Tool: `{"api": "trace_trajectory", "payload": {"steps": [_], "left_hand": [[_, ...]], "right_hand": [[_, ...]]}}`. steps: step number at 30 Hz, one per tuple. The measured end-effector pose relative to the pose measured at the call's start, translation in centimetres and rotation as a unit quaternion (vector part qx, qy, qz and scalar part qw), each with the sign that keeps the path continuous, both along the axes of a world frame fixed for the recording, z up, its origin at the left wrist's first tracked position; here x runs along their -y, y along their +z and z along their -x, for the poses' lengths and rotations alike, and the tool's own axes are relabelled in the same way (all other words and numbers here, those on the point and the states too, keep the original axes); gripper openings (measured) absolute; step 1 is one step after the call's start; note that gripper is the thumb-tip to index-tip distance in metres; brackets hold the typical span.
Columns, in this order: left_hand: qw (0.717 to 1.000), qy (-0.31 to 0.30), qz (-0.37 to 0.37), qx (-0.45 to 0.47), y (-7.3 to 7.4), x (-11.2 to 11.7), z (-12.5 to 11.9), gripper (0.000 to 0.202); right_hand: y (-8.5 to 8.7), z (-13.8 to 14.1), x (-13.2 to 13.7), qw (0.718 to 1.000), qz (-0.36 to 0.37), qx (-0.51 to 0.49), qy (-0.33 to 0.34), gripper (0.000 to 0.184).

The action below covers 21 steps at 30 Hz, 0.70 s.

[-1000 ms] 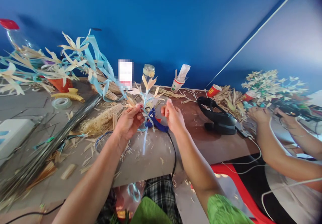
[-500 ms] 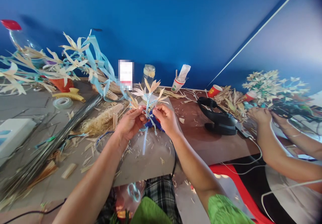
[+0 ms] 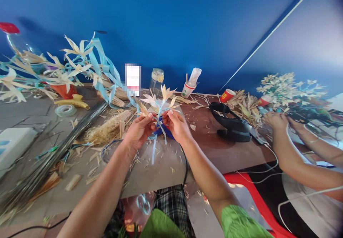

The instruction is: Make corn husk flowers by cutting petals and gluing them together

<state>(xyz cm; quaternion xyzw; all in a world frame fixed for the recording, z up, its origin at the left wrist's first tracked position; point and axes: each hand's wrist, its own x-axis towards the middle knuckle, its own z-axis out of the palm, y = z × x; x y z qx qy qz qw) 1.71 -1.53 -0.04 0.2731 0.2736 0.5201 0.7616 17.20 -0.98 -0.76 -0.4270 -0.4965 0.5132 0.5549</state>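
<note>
Over the near edge of the table, a corn-husk flower spray stands between my two hands, its cream petals pointing up and its stems wrapped in light blue tape. My left hand pinches a stem on the left side. On the right side, my right hand has thumb and fingers closed on another branch of the same spray. A loose end of blue tape hangs below. Behind the stems lies a dark blue object, partly hidden by my hands.
Left lie a bundle of thin wires, corn cobs, a tape roll and finished husk flowers. At right are a black headset, a paper cup and a co-worker's hands. Husk scraps litter the table.
The spray's top flower has tilted slightly to the right, and my right hand has shifted a little on its branch. My left hand keeps its pinch. The view has moved slightly.
</note>
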Motion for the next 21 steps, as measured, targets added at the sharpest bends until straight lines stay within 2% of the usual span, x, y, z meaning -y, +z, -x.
{"api": "trace_trajectory", "payload": {"steps": [3, 6, 8, 15, 21], "left_hand": [[1.0, 0.013, 0.012, 0.009, 0.2, -0.01, 0.12, 0.026], [0.999, 0.035, 0.017, 0.005, 0.28, -0.09, 0.36, 0.026], [0.999, 0.047, 0.013, -0.004, 0.21, -0.17, 0.52, 0.026], [0.998, 0.054, -0.024, -0.029, 0.29, -0.12, 0.41, 0.029], [0.973, 0.175, -0.104, -0.104, 0.73, 0.52, 0.13, 0.026]], "right_hand": [[0.29, -0.48, 0.0, 0.998, 0.025, -0.028, 0.043, 0.043], [0.67, -0.49, 0.31, 0.99, 0.048, 0.036, 0.126, 0.04], [0.75, -0.24, 0.48, 0.985, 0.059, 0.07, 0.145, 0.037], [0.41, 0.31, 0.34, 0.991, 0.06, 0.071, 0.098, 0.03], [0.63, -0.46, -0.45, 0.999, 0.045, -0.005, -0.002, 0.029]]}}
